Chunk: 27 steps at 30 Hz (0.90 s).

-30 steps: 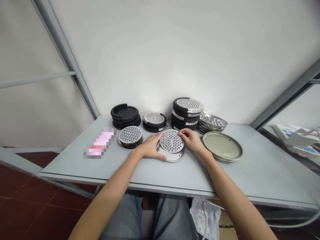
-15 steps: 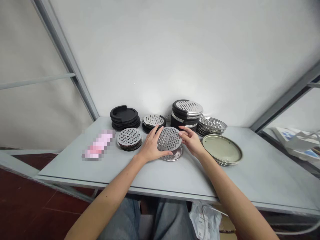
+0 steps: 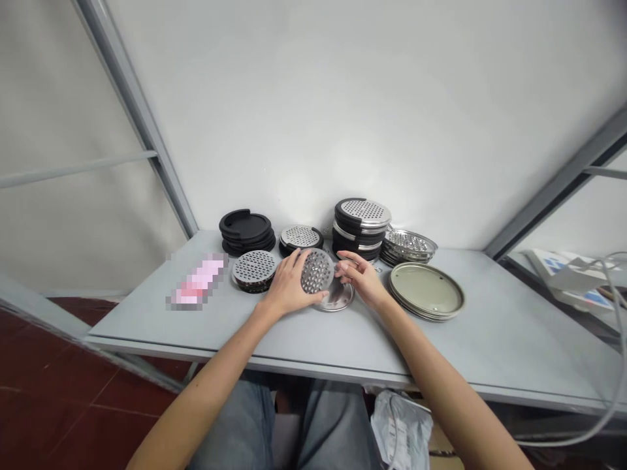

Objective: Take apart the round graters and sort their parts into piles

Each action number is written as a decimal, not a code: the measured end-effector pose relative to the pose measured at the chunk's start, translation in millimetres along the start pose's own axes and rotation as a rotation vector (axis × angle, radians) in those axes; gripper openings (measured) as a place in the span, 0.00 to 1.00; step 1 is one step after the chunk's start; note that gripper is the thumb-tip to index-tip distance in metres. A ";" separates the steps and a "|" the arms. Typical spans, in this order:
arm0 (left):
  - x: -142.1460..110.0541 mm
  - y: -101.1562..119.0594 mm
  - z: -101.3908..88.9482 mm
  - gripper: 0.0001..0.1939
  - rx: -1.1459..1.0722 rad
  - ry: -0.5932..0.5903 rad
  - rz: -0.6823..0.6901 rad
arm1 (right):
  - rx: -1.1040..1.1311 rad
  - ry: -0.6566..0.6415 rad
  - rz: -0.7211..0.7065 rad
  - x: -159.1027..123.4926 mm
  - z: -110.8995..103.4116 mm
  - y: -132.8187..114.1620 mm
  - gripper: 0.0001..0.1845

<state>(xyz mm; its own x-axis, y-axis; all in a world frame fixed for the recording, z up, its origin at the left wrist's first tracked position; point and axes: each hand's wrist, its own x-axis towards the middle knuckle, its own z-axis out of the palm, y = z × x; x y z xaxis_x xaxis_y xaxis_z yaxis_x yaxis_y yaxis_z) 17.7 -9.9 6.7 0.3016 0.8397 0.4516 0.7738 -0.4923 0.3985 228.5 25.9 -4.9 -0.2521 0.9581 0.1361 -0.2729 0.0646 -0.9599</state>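
Observation:
My left hand (image 3: 289, 284) grips a round metal grater disc (image 3: 317, 273) by its left side, thumb at the lower edge and fingers over the top. The disc is tilted, and raised teeth show on its face. My right hand (image 3: 361, 277) is at the disc's right edge with fingers apart and slightly bent; whether the fingertips touch the rim is hard to see. Below the disc, a shiny round steel piece (image 3: 341, 297) lies on the table, partly covered. Left of my left hand is a stack of grater discs (image 3: 255, 266).
On the grey table (image 3: 294, 349) stand black rings (image 3: 246, 228), a smaller grater stack (image 3: 300, 235), a tall black-and-steel stack (image 3: 363, 215), steel grater plates (image 3: 411, 241) and greenish round lids (image 3: 426, 287). A blurred pink item (image 3: 198, 281) lies left. The wall (image 3: 304, 117) rises behind.
The grater disc has been turned, so its raised teeth now show, and it sits slightly further left. My right fingers have moved off its face to its right edge.

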 end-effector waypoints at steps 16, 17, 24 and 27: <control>10.7 -64.9 -83.2 0.55 0.388 -0.280 -0.683 | -0.153 0.063 -0.056 4.1 -8.7 3.3 0.21; 10.9 -68.1 -80.1 0.56 0.379 -0.287 -0.679 | -0.166 0.060 -0.053 4.1 -8.0 3.4 0.21; 11.3 -75.1 -71.8 0.60 0.371 -0.270 -0.661 | -0.276 0.047 -0.042 5.2 -5.7 4.7 0.20; 11.0 -70.2 -73.9 0.60 0.369 -0.262 -0.669 | -0.289 0.061 -0.052 6.8 -6.5 6.1 0.20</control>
<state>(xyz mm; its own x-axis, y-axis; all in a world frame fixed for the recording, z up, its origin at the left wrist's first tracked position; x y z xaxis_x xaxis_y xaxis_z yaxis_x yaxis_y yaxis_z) -74.4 17.0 42.7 -0.2049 0.9787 -0.0096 0.9570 0.2024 0.2077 231.2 34.6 -11.4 -0.1860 0.9658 0.1806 -0.0063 0.1826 -0.9832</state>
